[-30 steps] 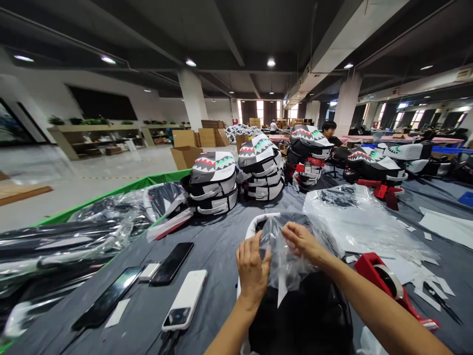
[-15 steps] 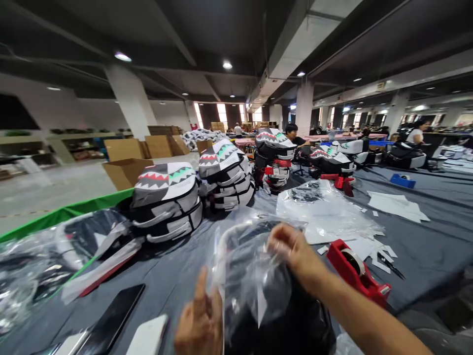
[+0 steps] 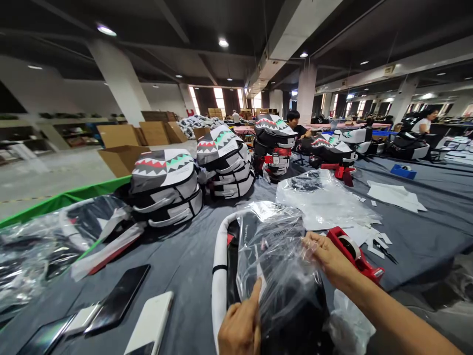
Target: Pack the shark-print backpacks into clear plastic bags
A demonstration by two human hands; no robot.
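A black backpack with a white padded strap lies in front of me, partly under a clear plastic bag. My right hand pinches the right edge of the plastic between thumb and fingers. Low in the view, my left hand rests against the plastic, its index finger stretched out onto a small white piece and its other fingers curled. The backpack's lower end runs out of view at the bottom.
Stacked shark-print backpacks stand behind. Phones lie left, near plastic-wrapped bags. On the right are a red tape dispenser, black scissors, clear bags and a blue dispenser. A person sits beyond.
My right hand has moved right and slightly down with the plastic edge. My left hand has moved right onto the plastic. The white strap is now uncovered on the left.
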